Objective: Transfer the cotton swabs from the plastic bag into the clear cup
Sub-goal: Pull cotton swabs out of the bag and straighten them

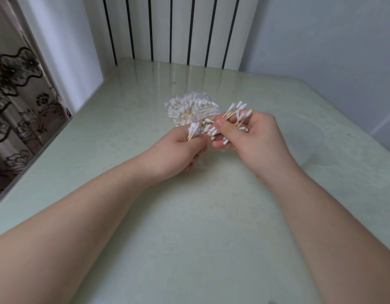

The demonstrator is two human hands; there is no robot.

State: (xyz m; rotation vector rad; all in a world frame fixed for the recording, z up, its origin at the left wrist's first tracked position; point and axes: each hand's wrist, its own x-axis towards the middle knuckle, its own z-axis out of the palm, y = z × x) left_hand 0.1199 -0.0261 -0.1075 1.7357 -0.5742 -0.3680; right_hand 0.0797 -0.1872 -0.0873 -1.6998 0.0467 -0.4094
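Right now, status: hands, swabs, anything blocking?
Left hand pinching small swab bunch. Right hand gripping larger bunch. Plastic bag on table, mostly full. Clear cup not discernible; nothing blocking.

body log | your left hand (185, 148): bare | your right hand (257, 139): bare, thumbnail (219, 123) clipped short | your forearms (91, 216): both bare the whole visible length, leaving frame at 7 and 5 o'clock | whatever you wear above the elbows: out of shot
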